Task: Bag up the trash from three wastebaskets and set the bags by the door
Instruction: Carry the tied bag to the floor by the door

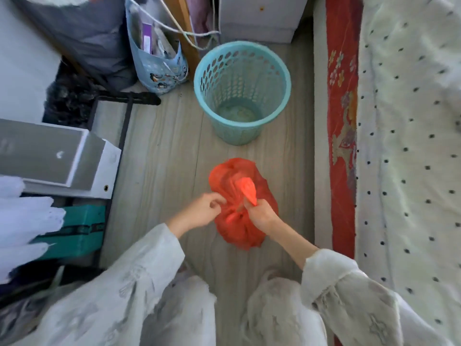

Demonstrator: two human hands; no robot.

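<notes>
Orange plastic bag (239,203) sat on the wood floor (169,151) between the two hands, bulging, contents not readable through the film. Left hand (203,211) pinched the gathered plastic at the bag's left edge, fingers closed on it. Right hand (260,214) was fisted on a twisted orange tail of the bag that stuck up past the knuckles. Hands were close together, only the bag's bunched neck between them. Whether a knot was there, could not tell; the fingers covered that spot.

Beyond the hands stood a teal wastebasket (242,91), upright, perforated wall, no liner in it, pale residue at the bottom hard to make out. It stood apart from the bag.

Beyond and left of the left hand, a light blue tote (159,68) leaned against dark bundles, its top cut off by the frame edge. A white cord (179,28) ran across above it. Left of the left hand, a grey-white box (57,158) and a green case (77,228) lay partly hidden under blurred white fabric (25,216).

Right of the right hand ran a red patterned cloth (343,121) and a white dotted blanket (409,146), both cut off by the frame. Pale sleeves (139,268) covered both forearms; knees below were blurred.
</notes>
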